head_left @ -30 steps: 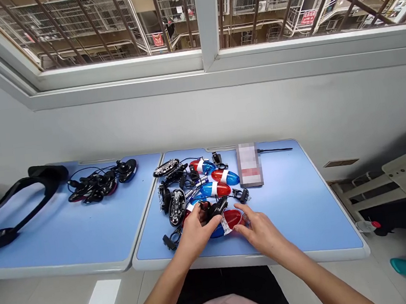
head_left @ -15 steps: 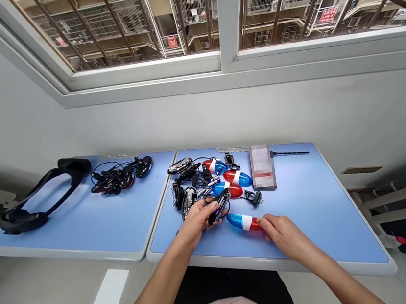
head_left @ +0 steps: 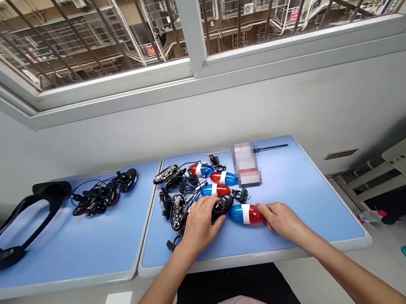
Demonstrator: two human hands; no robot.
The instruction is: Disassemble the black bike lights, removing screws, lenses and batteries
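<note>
My left hand rests palm-down over a glossy black oval light housing, its thumb along the near side and part of the housing under the fingers. With thumb and fingers closed, my right hand pinches the red end of an oval light cover, blue at the other end with a white band. The cover lies at the table surface, its blue tip close to the housing. Just behind are more red-and-blue light covers and a small black clamp.
Several black housings with chrome-looking insides lie to the left with cables. A flat pixelated box and a thin black rod are at the back. On the left table sit assembled black units and a black headset-like frame.
My left hand has turned over and set the black housing down with its glossy back up. My right hand still grips the light cover, now level beside the housing. The view has shifted.
</note>
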